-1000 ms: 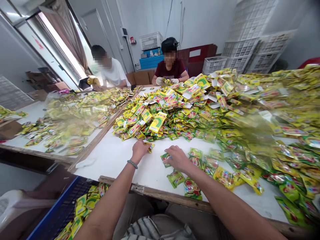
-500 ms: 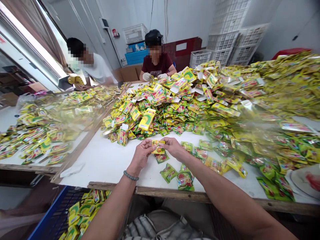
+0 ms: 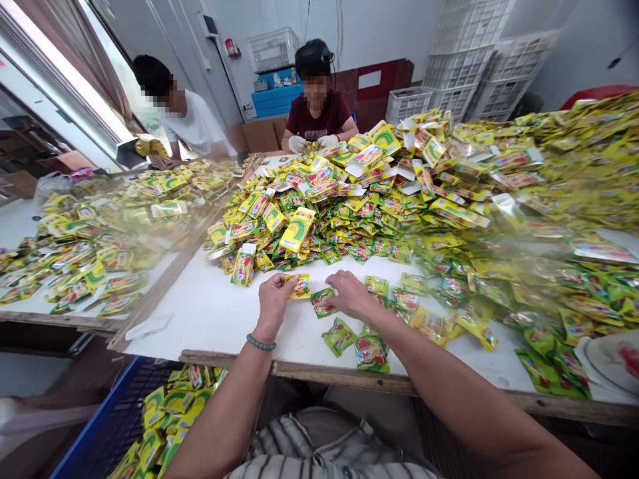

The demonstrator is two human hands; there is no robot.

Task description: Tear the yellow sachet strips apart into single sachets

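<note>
My left hand (image 3: pixel 273 303), with a beaded bracelet at its wrist, pinches a small yellow printed box (image 3: pixel 301 287) by its left end, just above the white tabletop. My right hand (image 3: pixel 352 293) has thumb and fingers apart at a green candy-style packet (image 3: pixel 319 303) lying on the table; its fingertips touch or nearly touch that packet. Closer to the table's front edge lie another green packet (image 3: pixel 339 337) and a green packet with a red print (image 3: pixel 372 351). Beyond both hands rises a large pile of yellow boxes and green packets (image 3: pixel 349 213).
A blue crate (image 3: pixel 94 432) holding filled yellow boxes stands below the table's front left edge. A wooden strip (image 3: pixel 184 249) divides the tabletop. Two people sit across the table, one wearing white gloves (image 3: pixel 327 140). At the right front is a round white container (image 3: pixel 612 359).
My right hand has let go of the yellow box and moved slightly right and down to the green packet. My left hand has shifted left, keeping the box.
</note>
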